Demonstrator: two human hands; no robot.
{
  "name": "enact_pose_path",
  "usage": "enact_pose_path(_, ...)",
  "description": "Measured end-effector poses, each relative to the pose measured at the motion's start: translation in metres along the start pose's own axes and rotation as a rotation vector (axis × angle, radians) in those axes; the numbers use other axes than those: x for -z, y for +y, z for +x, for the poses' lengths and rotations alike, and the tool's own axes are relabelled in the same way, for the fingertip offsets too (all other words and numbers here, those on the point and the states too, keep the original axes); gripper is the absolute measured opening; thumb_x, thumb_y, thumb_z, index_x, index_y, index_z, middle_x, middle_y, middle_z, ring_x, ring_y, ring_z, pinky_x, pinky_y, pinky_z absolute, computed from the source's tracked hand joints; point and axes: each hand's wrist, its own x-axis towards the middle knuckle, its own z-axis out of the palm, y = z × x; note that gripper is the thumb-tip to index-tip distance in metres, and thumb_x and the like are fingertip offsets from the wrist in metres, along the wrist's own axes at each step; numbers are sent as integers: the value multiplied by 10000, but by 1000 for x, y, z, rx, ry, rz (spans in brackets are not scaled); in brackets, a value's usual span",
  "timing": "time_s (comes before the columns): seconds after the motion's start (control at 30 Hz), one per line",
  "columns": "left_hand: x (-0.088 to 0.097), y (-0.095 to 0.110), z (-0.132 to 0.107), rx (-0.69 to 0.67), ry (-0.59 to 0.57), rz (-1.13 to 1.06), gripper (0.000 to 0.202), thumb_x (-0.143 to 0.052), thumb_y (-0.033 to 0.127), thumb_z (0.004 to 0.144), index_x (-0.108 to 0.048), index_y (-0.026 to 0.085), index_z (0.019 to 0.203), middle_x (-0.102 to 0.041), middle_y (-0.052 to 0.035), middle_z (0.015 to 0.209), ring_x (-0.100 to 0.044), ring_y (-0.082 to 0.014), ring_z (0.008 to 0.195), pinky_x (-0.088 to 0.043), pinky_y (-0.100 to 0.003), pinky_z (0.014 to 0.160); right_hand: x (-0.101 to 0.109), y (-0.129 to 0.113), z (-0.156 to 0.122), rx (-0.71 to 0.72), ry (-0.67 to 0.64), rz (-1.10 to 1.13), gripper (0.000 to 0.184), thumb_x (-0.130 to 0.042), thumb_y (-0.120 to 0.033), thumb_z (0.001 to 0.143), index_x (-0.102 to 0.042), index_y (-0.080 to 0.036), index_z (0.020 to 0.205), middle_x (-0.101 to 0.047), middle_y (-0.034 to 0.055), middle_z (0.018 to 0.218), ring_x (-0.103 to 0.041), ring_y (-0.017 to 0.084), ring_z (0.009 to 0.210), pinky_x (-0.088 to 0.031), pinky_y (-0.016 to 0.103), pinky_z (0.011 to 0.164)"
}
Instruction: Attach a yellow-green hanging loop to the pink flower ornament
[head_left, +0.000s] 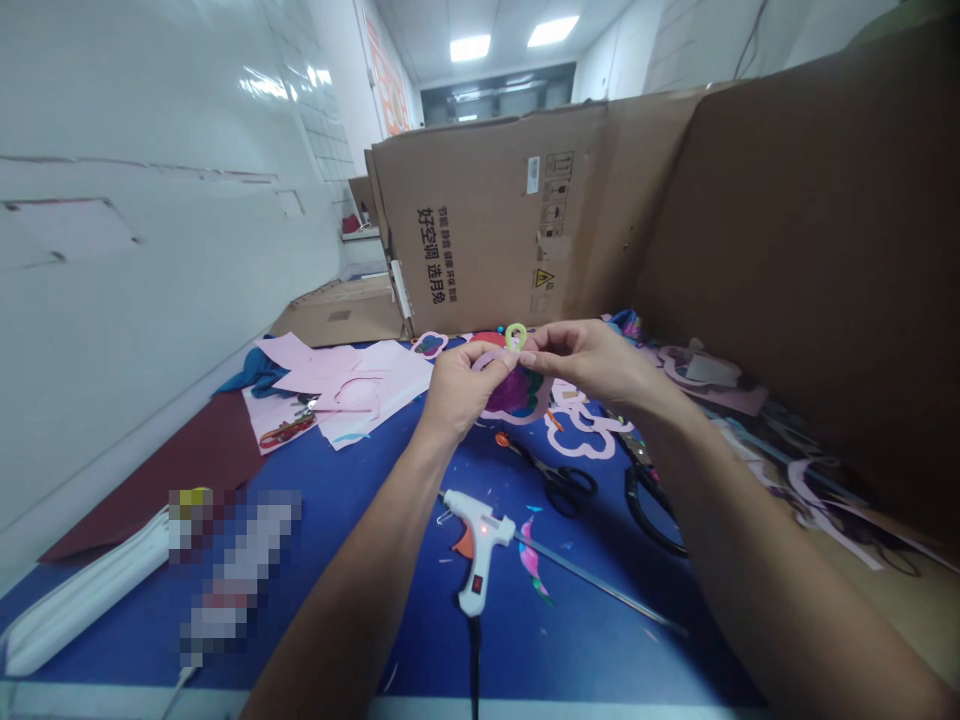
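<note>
A pink-rimmed paper cutout (517,395) with a purple and green middle is held up over the blue table. My left hand (466,385) pinches its upper left edge between thumb and fingers. At its top edge, my right hand (574,355) has thumb and forefinger closed together, close to the left fingertips. A yellow-green loop (516,337) stands up right at the fingertips; which hand grips it is hard to tell. Below the hands lie a white glue gun (480,545) with a lit red light and a clear glue stick in its back, and black-handled scissors (566,487).
Pink paper sheets (375,375) lie at the back left, and pink flower-shaped frames (581,437) right of centre. Larger black-handled scissors (652,505) rest by my right forearm. Cardboard (487,220) walls the back and right. A power strip (244,570) sits at the left; paper scraps litter the right.
</note>
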Motion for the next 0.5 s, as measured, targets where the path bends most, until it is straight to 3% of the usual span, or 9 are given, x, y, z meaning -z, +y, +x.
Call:
enact_pose_path(0.2, 2, -1, 1, 12, -5, 61, 226, -814, 387, 754, -755, 169, 760, -680, 1, 716, -580, -145, 680, -454, -267, 650, 1, 6, 2, 26, -4, -9, 462, -906, -602, 723, -760, -174, 816, -699, 21, 708, -551, 141, 614, -393, 279, 563)
enact_pose_path(0.37, 1, -1, 0, 5, -20, 56, 169, -782, 340, 743, -757, 173, 759, -693, 4, 727, -591, -144, 688, -463, -269, 673, 0, 7, 1, 63, 76, 50, 493, -876, -649, 769, -782, -187, 912, -728, 35, 774, -574, 151, 643, -413, 279, 564)
enact_pose_path(0.5, -1, 1, -2, 51, -75, 42, 179, -790, 346, 743, -771, 172, 776, -704, 0, 735, -606, -144, 696, -479, -275, 694, 1, 9, 1, 81, 97, 56, 422, -873, -592, 804, -796, -198, 933, -746, 46, 831, -614, 170, 711, -445, 287, 606)
